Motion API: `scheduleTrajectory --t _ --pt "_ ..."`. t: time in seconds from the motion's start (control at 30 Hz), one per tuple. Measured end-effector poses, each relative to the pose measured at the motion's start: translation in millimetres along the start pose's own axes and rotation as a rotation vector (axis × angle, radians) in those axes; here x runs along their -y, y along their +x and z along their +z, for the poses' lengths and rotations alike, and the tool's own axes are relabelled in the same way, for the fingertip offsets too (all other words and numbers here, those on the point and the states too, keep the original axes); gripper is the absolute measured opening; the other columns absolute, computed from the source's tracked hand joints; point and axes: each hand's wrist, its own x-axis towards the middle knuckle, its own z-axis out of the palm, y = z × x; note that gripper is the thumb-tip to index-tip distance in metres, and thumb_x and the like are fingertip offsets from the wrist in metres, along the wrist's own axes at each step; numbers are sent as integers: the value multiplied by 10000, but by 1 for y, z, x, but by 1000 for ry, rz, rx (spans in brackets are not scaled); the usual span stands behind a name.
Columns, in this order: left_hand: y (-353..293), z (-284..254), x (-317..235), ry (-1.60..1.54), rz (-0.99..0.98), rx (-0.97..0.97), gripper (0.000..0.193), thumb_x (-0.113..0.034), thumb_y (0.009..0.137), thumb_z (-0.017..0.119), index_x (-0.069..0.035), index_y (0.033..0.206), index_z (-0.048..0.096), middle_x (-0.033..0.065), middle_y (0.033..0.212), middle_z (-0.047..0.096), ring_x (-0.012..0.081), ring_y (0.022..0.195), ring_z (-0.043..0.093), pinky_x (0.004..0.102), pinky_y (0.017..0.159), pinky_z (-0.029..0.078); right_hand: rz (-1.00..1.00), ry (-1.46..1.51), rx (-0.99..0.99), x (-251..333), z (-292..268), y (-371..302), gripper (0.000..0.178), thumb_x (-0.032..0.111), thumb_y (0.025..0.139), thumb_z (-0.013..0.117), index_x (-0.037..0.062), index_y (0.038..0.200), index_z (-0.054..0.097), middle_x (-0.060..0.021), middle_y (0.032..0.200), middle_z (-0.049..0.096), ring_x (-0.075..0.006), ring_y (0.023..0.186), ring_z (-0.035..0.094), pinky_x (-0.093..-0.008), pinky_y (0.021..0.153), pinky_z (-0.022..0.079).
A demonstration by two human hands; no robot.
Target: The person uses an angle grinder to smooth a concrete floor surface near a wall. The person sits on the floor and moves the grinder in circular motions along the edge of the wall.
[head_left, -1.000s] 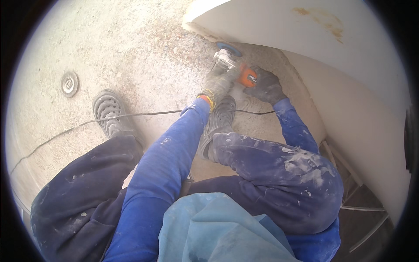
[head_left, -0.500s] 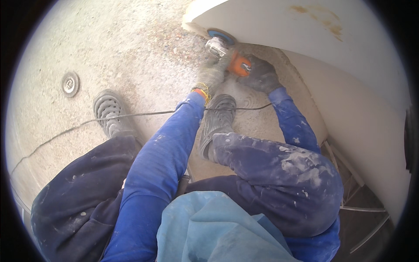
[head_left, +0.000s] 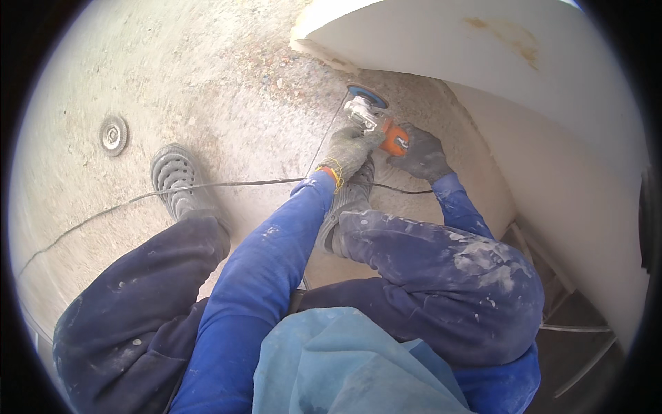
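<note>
An orange angle grinder (head_left: 395, 139) with a silver head and a blue-backed disc (head_left: 367, 95) is held in both my gloved hands, low over the dusty ground. My left hand (head_left: 349, 151), in a dusty grey knit glove with yellow-orange cuff threads, wraps the front of the grinder behind its head. Around the rear of the orange body closes my right hand (head_left: 423, 153), in a dark grey glove. The disc is apart from the lower edge of the large white curved shell (head_left: 441, 41). Fingertips on the tool's far side are hidden.
A round disc (head_left: 113, 135) lies on the ground at the left. A dark cable (head_left: 227, 184) runs across the ground by my grey clogs (head_left: 176, 172). Small chips (head_left: 276, 81) are scattered near the shell's edge. A metal frame (head_left: 576, 329) stands at the lower right.
Both hands have drawn the grinder back toward me and slightly right. Its disc, earlier at the white shell's edge, now stands off from it.
</note>
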Motion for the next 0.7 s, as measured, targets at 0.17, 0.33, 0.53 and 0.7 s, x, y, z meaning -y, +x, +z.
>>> scheduleTrajectory --t 0.17,0.33,0.53,0.7 --pt "12 -3 1 -2 -25 7 435 -369 926 850 5 1126 751 58 962 724 134 839 648 306 752 525 -21 -80 -28 6 -10 3 792 438 718 911 126 1378 605 -130 1242 736 -318 1143 719 -425 997 566" --pt "17 7 1 -81 -16 0 379 -328 948 830 -19 1151 741 53 953 725 140 834 681 295 722 544 -44 -85 -73 -10 -10 3 831 458 725 909 122 1412 582 -139 1272 731 -329 1172 712 -435 1012 564" --pt "7 6 -3 -239 52 20 379 -343 1002 756 -63 1252 701 76 1062 723 183 894 722 321 770 602 -146 -106 -241 -17 3 11 860 471 731 897 78 1422 571 -172 1297 718 -351 1185 706 -446 1017 562" --pt "9 -2 -1 -404 13 -14 410 -348 1024 722 -57 1306 668 98 1143 706 209 921 726 345 809 632 -105 -203 -173 -3 -5 23 841 504 725 880 73 1389 595 -181 1280 715 -344 1174 708 -450 1004 563"
